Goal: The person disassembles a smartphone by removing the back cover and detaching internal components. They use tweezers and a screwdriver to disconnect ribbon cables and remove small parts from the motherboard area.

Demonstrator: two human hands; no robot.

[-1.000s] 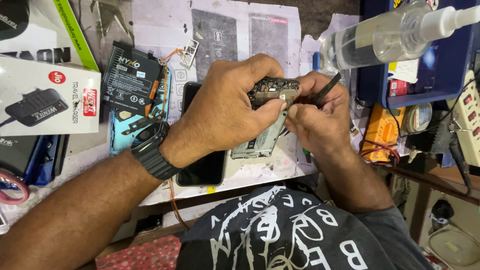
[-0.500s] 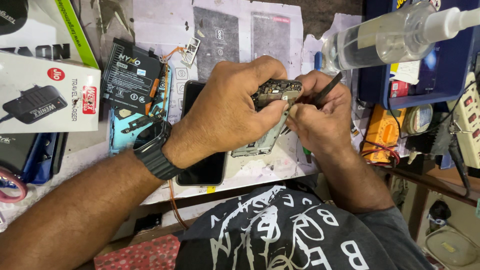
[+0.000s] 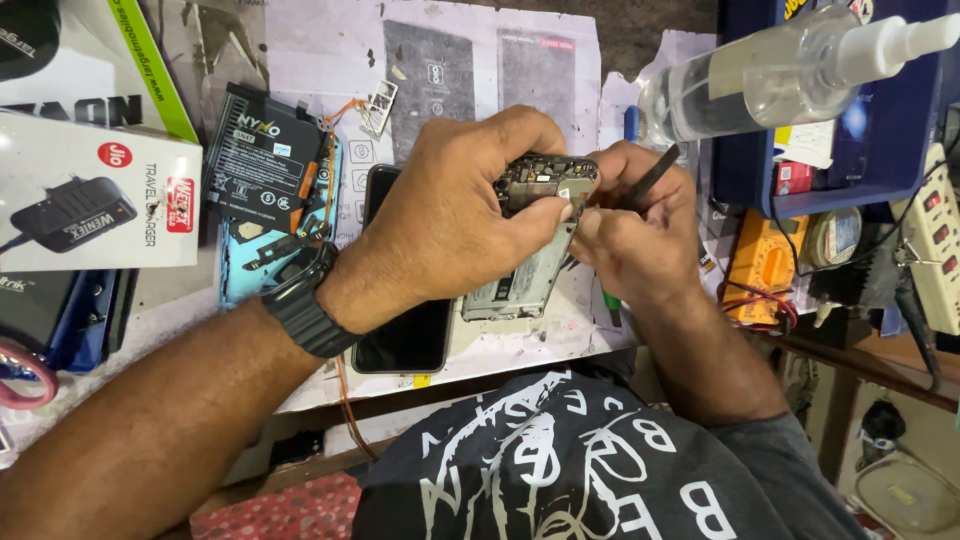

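Observation:
My left hand [image 3: 455, 215], with a black watch on its wrist, grips an opened phone frame [image 3: 530, 240] held up above the work mat. The frame's top end with exposed circuit parts shows between my fingers. My right hand [image 3: 635, 230] holds a thin black tool [image 3: 655, 175], and its fingertips press against the frame's upper right corner. A black phone screen [image 3: 405, 335] lies flat on the mat under my left hand, mostly hidden.
A black phone battery [image 3: 265, 160] and a light blue phone shell [image 3: 245, 270] lie left of my hands. White charger boxes [image 3: 95, 190] sit at far left. A clear spray bottle [image 3: 780, 75], a blue tray [image 3: 880, 150] and a white power strip [image 3: 935, 240] stand on the right.
None of the things has shifted; both hands stay on the phone frame, with only small finger movement at its upper end.

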